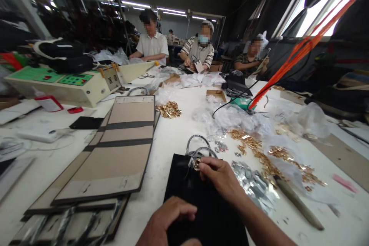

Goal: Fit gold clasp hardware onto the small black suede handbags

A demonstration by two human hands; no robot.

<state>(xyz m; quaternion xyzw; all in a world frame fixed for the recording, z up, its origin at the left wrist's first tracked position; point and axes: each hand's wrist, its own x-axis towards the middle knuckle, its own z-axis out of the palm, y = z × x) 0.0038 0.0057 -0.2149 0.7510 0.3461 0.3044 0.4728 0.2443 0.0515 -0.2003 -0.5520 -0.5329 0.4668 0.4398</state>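
Observation:
A black fabric piece (198, 203) lies on the white table in front of me. My left hand (167, 219) presses on its near left edge with the fingers curled down. My right hand (220, 177) reaches to its far end, fingers pinched on a small gold metal clasp (197, 163) beside clear plastic-wrapped loops (198, 147). Loose gold fittings (271, 161) and silvery packets (255, 184) lie just right of that hand.
Brown card panels with black bands (115, 150) lie to the left. A cream machine (66, 82) stands at far left. Another gold pile (170, 109), plastic bags (239, 117) and a small box (216, 94) sit mid-table. Three people work at the far end. A long-handled tool (300, 203) lies right.

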